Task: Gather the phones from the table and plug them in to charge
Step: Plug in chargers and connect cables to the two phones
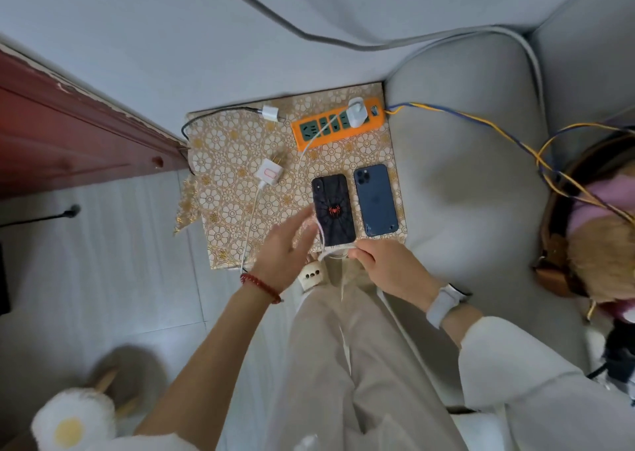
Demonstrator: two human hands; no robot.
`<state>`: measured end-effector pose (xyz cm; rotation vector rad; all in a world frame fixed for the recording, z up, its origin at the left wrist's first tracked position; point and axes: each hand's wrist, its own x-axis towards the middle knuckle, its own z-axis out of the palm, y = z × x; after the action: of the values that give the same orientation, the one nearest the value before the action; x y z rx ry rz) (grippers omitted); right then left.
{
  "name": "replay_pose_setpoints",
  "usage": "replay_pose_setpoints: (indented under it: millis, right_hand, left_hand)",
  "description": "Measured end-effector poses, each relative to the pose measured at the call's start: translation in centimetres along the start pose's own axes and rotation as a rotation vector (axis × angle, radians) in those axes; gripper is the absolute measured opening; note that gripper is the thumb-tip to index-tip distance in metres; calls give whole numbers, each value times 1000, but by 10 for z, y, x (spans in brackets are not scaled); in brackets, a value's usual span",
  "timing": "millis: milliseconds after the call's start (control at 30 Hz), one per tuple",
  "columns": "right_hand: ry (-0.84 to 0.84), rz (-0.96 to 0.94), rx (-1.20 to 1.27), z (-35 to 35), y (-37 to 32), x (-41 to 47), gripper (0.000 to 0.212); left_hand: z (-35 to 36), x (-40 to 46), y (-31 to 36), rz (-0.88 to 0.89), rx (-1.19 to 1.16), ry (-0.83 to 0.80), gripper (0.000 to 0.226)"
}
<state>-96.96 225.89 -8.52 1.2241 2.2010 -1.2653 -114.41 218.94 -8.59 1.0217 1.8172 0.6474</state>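
Cable (338, 249) end hidden in right hand (385, 266)

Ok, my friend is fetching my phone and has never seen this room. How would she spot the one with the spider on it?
Find the orange power strip on the small patterned table. Two phones lie face down below it. Hers is the black phone on the left with a red spider, not the plain blue phone.

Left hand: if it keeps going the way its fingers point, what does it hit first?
Most likely the black spider phone. The left hand points up and right, fingertips already at the phone's left edge beside the white cable. Height above the table is unclear.
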Motion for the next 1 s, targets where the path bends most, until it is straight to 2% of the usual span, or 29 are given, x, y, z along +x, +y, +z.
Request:
replay_pose_setpoints:
  millis: [67, 100, 167, 233, 333, 367, 400, 467, 533, 600, 633, 700, 767, 900, 933, 1000]
  right_hand:
    - [17, -22, 83, -2, -2, 1, 29]
    - [26, -23, 124, -2, -3, 2, 27]
    - [25, -15, 180, -7, -2, -2, 25]
    - [11, 18, 202, -16, 10, -7, 25]
    - [69, 129, 195, -34, 39, -21, 21]
    - [94, 164, 184, -38, 47, -26, 22]
    - [116, 186, 177, -40, 53, -30, 23]
    - [106, 166, 167, -41, 51, -30, 26]
    - [13, 88, 136, -38, 38, -25, 28]
    - [-67, 10, 68, -34, 21, -18, 29]
    - [-74, -12, 43, -32, 15, -14, 29]
    - [-38, -21, 42, -32, 9, -10, 27]
    - [-5, -5, 49, -33, 12, -10, 26]
    - [69, 43, 61, -28, 25, -17, 25]
    - [120, 64, 68, -26, 27, -18, 24]
    - [309, 138, 49, -21, 32, -19, 21]
  left_hand:
    - [5, 1, 2, 57, 141, -218, 38]
    - [8, 2, 3, 57, 170, -266, 32]
    - [9, 5, 4, 48, 138, -214, 22]
    - [5, 10, 1, -7, 115, 32, 21]
    - [-16, 15, -8, -262, -38, 553, 23]
    - [-24, 16, -13, -318, -74, 646, 23]
    - [-30, 16, -16, -332, -69, 662, 22]
    - [-32, 15, -17, -231, 76, 530, 34]
    - [-20, 13, -11, -4, 287, 312, 57]
    - [-2, 13, 2, 160, 433, 66, 69]
    - [6, 12, 7, 206, 462, -50, 66]
    - [14, 14, 11, 243, 440, -218, 43]
    - [14, 15, 9, 246, 374, -266, 25]
    - [16, 10, 9, 206, 234, -325, 19]
    - [17, 10, 10, 202, 232, -327, 18]
    - [19, 10, 10, 201, 328, -230, 18]
